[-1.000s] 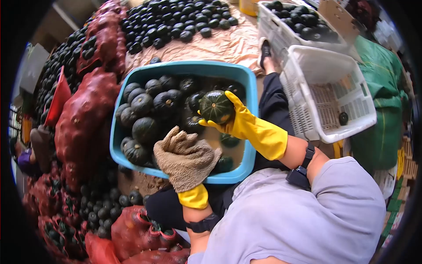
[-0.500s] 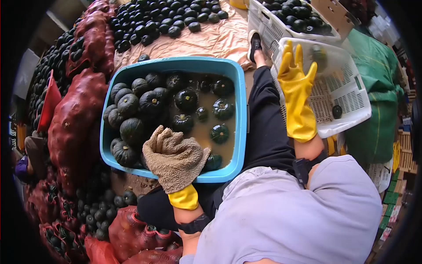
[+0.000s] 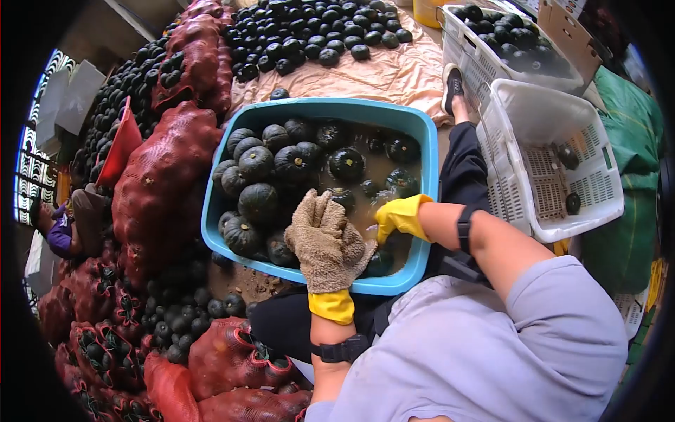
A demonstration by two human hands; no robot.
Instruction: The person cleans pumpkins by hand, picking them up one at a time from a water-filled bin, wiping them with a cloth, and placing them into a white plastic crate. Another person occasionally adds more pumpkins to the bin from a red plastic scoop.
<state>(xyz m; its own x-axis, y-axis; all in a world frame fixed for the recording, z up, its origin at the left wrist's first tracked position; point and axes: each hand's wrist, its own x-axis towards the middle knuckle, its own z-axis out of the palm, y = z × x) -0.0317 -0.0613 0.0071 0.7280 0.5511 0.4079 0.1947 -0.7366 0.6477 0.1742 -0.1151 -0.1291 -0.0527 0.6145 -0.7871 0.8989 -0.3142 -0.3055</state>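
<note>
A blue tub (image 3: 214,218) of murky water holds many dark green pumpkins (image 3: 256,163), piled at its left and floating at its right. My left hand (image 3: 327,243), in a tan terry mitt over a yellow glove, is above the tub's near side. Its thumb is apart from the fingers, and no pumpkin shows in it. My right hand (image 3: 402,216), in a yellow rubber glove, reaches down into the water at the tub's right side, where a pumpkin was floating. Its fingers are partly hidden, so its grip cannot be made out.
Right of the tub, a white crate (image 3: 610,193) has two dark pumpkins in it; a fuller crate (image 3: 485,67) stands behind. Red mesh sacks (image 3: 165,172) are stacked at left. Rows of pumpkins (image 3: 327,56) lie on a pinkish sheet (image 3: 415,88). Another person (image 3: 63,228) is at far left.
My right hand has swung from over the white crate, where a pumpkin was dropping in, down into the tub. That pumpkin now lies in the crate. The camera view has shifted.
</note>
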